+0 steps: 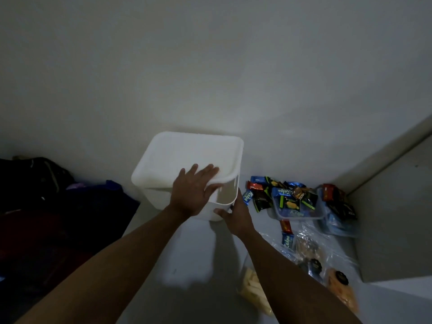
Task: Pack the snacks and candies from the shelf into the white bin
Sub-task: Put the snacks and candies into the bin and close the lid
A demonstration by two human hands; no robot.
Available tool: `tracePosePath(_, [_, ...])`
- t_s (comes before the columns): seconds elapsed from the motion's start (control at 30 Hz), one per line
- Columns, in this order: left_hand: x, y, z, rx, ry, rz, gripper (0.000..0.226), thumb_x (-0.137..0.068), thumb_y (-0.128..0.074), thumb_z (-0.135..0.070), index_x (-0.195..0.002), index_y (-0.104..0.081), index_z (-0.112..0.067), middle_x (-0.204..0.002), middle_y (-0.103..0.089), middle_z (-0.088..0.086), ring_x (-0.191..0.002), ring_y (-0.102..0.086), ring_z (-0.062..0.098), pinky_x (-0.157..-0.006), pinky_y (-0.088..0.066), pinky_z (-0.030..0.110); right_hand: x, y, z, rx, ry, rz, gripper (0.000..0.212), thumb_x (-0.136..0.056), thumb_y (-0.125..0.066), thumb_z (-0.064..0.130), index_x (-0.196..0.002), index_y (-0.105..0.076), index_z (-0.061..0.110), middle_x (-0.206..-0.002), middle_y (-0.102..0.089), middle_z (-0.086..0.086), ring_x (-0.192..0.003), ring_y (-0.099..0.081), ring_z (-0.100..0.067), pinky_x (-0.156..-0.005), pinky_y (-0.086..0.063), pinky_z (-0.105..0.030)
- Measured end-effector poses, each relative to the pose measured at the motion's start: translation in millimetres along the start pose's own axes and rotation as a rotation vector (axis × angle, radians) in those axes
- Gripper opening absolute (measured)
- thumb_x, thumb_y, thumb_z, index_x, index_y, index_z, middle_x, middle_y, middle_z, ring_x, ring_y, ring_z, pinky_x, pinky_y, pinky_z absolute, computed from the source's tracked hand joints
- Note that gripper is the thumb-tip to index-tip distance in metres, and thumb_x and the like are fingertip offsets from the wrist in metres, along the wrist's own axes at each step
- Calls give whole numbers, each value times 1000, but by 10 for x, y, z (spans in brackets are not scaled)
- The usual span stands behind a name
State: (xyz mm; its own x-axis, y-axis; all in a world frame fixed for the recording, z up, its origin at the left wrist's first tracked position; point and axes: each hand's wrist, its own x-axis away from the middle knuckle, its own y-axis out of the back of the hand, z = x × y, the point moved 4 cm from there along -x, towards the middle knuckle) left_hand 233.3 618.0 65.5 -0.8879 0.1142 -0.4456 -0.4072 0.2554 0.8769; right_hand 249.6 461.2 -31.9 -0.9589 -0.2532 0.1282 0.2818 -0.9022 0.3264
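Observation:
The white bin stands on the pale shelf against the back wall, with a white lid on top, its near right corner lifted. My left hand grips that lifted lid edge, fingers on top and thumb under it. My right hand holds the bin's near right corner. To the right, wrapped candies in blue, red and dark wrappers are heaped in and around a clear tub. Clear bags of snacks lie nearer, with an orange pack and a pale yellow snack bag.
A white side wall closes the shelf on the right. Dark bags and clothes are piled at the left, beside the shelf's edge. The shelf surface stretches in front of the bin, under my arms.

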Motion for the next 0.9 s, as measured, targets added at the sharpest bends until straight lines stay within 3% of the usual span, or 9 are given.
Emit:
tracePosePath(0.1, [-211,356,53,151,97,-164,58,-98,-29,-57,-126,-63,-21,-124,-67,0,-109,-66,29,-86,-53,42,-15,18,23,-22,0,17,89,-67,-81,29,-143,-35,21,-137,-54,3,-127,-50,-16,-106,-44,-41])
tracePosePath(0.27, [-28,181,38,117,37,43,67,-94,-23,-65,-133,-57,-23,-137,-59,1,-124,-55,37,-100,-43,52,-76,75,32,87,7,137,95,-69,-75,6,-149,-26,16,-140,-48,0,-130,-45,-20,-107,-42,-38])
tracePosePath(0.33, [76,29,33,51,0,109,69,-95,-20,-66,-133,-58,-22,-137,-59,2,-124,-54,40,-99,-42,56,-73,188,105,141,-32,145,84,-79,-64,-3,-151,-25,17,-144,-45,-4,-131,-46,-23,-107,-44,-39])
tracePosePath(0.4, [114,-40,30,46,1,129,69,-95,-21,-67,-134,-57,-23,-139,-57,1,-127,-52,40,-101,-41,57,-41,412,283,127,-84,-48,60,-91,-53,-1,-147,-34,11,-136,-51,-4,-119,-54,-19,-99,-48,-33])
tracePosePath(0.47, [114,-43,34,75,25,135,69,-93,-23,-68,-135,-55,-24,-142,-54,-1,-132,-48,37,-105,-39,56,-9,600,553,-23,-111,-233,39,-98,-50,15,-138,-48,12,-124,-61,-8,-102,-62,-20,-92,-54,-38])
tracePosePath(0.57, [116,-36,70,137,68,118,73,-88,-28,-73,-134,-56,-23,-143,-53,-3,-135,-45,32,-110,-34,54,-57,570,886,-371,-232,-116,31,-97,-56,33,-116,-62,9,-102,-70,-12,-81,-68,-26,-71,-59,-36])
tracePosePath(0.7, [166,34,161,296,158,71,85,-82,-29,-82,-129,-58,-18,-142,-53,0,-138,-41,23,-115,-27,54,-127,354,1061,-511,-299,-68,34,-88,-60,0,-122,-57,5,-119,-64,-18,-99,-66,-35,-70,-61,-44])
tracePosePath(0.8, [206,138,549,201,485,-19,78,-83,-39,-77,-137,-49,-23,-153,-38,-1,-146,-24,23,-117,-8,56,-120,289,1085,-569,-290,-120,39,-87,-53,-8,-117,-56,17,-119,-63,-14,-102,-64,-34,-70,-61,-45])
tracePosePath(0.9, [430,200,1011,349,1019,12,101,-77,-58,-72,-152,-22,-15,-161,-12,12,-148,-11,35,-117,-13,56,-82,284,1119,-559,-226,-102,49,-89,-51,-7,-129,-54,21,-124,-62,-9,-109,-61,-33,-77,-59,-53])
